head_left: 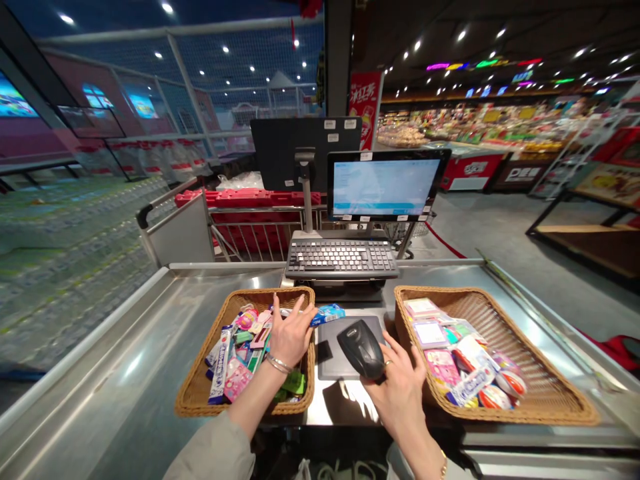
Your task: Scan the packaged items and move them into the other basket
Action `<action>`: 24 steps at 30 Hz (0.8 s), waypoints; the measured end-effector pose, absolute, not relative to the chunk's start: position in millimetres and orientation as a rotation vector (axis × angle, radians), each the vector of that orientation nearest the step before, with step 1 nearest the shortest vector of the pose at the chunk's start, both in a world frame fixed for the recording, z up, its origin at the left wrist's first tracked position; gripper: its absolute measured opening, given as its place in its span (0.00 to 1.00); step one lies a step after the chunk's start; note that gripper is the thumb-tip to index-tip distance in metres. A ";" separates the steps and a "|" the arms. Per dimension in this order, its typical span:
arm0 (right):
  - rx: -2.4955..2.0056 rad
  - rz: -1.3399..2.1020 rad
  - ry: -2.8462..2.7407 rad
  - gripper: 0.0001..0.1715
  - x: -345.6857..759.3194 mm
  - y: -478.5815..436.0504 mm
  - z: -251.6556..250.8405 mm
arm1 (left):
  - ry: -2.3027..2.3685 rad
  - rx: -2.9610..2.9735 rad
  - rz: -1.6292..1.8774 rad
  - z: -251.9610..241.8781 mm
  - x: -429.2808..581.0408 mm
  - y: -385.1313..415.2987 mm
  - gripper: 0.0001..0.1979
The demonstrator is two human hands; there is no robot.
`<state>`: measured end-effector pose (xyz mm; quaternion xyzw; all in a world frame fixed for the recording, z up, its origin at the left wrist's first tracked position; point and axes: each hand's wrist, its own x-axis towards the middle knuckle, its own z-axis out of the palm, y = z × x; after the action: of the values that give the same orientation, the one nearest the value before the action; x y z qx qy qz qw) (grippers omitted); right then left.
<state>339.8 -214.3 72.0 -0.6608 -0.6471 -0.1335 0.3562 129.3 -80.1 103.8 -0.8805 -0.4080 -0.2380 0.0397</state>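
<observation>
My left hand (291, 337) reaches over the right rim of the left wicker basket (200, 387) and pinches a blue packet (326, 314) that sticks out toward the middle. That basket holds several small sweets and gum packs. My right hand (400, 383) grips a black handheld barcode scanner (361, 348) above a dark scanning plate (333, 353) between the baskets. The right wicker basket (545, 393) holds several pink and white packets.
A keyboard (341, 257), a lit screen (385, 185) and the back of a second monitor (305, 150) stand behind the baskets on a steel checkout counter (125, 373). A shopping trolley with red crates (250, 200) sits beyond. Store shelves lie far right.
</observation>
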 end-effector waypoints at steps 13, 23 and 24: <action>-1.698 -0.247 -1.627 0.09 329.0 -220.7 89.1 | -1.125 -2.679 -0.903 105.2 134.0 -78.6 0.21; -1.698 -0.283 -1.612 0.10 330.5 -222.5 89.9 | -1.037 -2.641 -1.024 104.8 136.7 -77.1 0.20; -1.697 -0.288 -1.611 0.10 330.8 -222.6 90.1 | -1.033 -2.642 -1.024 105.1 137.3 -77.0 0.21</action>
<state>330.8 -222.6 90.1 -0.6652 -0.6315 -0.1130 0.3821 137.3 -77.0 105.1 -0.8743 -0.3420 -0.3388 0.0629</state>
